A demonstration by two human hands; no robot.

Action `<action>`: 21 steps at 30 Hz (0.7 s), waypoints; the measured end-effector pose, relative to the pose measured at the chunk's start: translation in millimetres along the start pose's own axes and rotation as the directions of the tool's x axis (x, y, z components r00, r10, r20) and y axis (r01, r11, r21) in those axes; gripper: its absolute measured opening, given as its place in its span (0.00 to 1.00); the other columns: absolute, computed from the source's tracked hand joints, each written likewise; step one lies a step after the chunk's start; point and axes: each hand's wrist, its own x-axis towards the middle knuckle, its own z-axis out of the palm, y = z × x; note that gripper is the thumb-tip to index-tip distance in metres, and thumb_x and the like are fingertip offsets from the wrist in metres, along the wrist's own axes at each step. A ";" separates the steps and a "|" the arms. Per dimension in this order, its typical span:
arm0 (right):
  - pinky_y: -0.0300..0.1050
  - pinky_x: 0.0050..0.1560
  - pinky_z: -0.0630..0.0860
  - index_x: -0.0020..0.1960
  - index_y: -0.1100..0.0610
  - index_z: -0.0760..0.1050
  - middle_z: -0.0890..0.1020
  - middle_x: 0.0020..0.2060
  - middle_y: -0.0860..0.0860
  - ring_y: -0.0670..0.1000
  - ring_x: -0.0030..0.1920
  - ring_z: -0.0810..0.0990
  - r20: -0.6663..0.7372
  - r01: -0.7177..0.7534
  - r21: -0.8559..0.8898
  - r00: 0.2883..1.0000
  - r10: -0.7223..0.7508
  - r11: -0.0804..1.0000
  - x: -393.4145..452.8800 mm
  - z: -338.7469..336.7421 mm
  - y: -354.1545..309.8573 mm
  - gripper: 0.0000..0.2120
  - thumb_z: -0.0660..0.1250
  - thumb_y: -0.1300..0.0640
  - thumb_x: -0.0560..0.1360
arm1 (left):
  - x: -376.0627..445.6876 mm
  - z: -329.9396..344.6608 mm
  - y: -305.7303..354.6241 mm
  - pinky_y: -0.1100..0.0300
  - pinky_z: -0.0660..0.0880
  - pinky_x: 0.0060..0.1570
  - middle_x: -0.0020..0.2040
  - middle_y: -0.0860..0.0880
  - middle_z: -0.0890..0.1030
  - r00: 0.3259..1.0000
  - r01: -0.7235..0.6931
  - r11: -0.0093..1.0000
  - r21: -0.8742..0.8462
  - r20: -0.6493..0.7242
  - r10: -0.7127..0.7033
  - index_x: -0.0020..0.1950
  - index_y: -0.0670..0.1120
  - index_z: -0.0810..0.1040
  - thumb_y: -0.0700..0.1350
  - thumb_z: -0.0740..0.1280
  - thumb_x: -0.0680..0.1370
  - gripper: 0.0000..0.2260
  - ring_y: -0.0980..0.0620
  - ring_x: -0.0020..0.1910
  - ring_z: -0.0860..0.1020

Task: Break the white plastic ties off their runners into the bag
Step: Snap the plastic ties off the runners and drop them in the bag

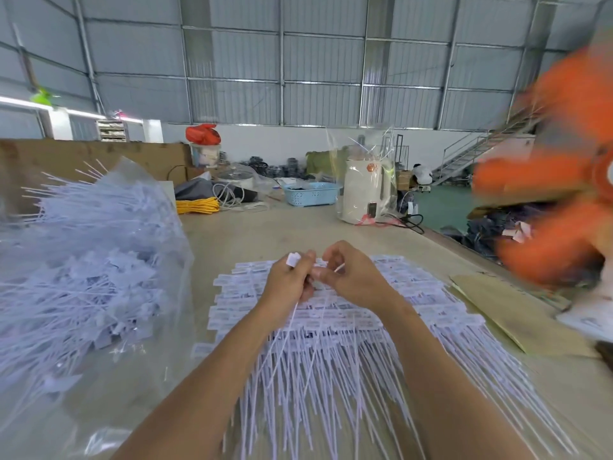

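Holding a white plastic tie [293,260] up over the middle of the bench [265,227], your left hand [288,281] has its fingers curled round the tie's upper end, so the flat tag head sticks out above your knuckles and the thin tail trails down toward you. Your right hand [351,277] sits just beside it, fingertips nearly touching the left, pinching a short thin white piece [339,268] between thumb and forefinger; whether that piece is a bit of runner or a tie's tail you cannot tell from here.

Under both hands lies the spread of ties on their runners [331,327], tag heads toward the far side in rows, tails fanning toward the near edge.

On your left stands the clear plastic bag [96,260], open and heaped with loose white ties, some tails poking out at the top.

Far across the bench sit a blue basket [310,193], a yellow coil of cord [197,205] and a white appliance in clear wrap [365,190]. A blurred orange shape [557,180] fills the right side, with a sheet of cardboard [510,310] below it.
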 end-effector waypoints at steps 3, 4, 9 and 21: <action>0.43 0.34 0.73 0.43 0.60 0.72 0.78 0.35 0.55 0.48 0.30 0.76 0.103 -0.020 -0.037 0.994 0.024 0.999 -1.1 0.2 1.4 0.10 0.66 0.53 0.76 | 0.3 -1.4 -0.2 0.67 0.60 0.20 0.21 0.53 0.69 1.000 -0.013 1.000 0.022 0.000 0.013 0.34 0.45 0.70 0.46 0.62 0.80 0.15 0.55 0.19 0.64; 0.42 0.32 0.72 0.41 0.61 0.73 0.77 0.31 0.54 0.45 0.26 0.74 0.127 -0.014 -0.046 0.992 0.020 0.999 -1.8 -0.3 1.6 0.11 0.65 0.54 0.77 | 0.0 -1.7 -1.2 0.67 0.60 0.20 0.21 0.52 0.69 1.000 -0.016 0.999 0.031 0.003 0.015 0.33 0.45 0.70 0.46 0.62 0.80 0.16 0.55 0.19 0.64; 0.37 0.31 0.66 0.38 0.67 0.76 0.76 0.31 0.55 0.41 0.24 0.67 0.166 0.033 -0.072 0.986 -0.021 0.997 -2.0 -1.0 2.8 0.15 0.65 0.56 0.77 | 0.9 0.1 -2.6 0.68 0.60 0.20 0.20 0.51 0.71 0.999 0.035 0.999 0.021 0.011 -0.035 0.31 0.46 0.69 0.48 0.60 0.81 0.18 0.55 0.18 0.65; 0.33 0.32 0.65 0.34 0.65 0.73 0.74 0.28 0.51 0.41 0.28 0.69 0.142 0.176 -0.064 0.976 -0.165 0.982 -2.9 -9.1 5.1 0.13 0.64 0.63 0.76 | 0.6 3.9 8.3 0.68 0.59 0.19 0.24 0.49 0.69 0.990 0.101 0.994 0.044 0.095 -0.105 0.34 0.42 0.70 0.45 0.58 0.82 0.17 0.57 0.19 0.63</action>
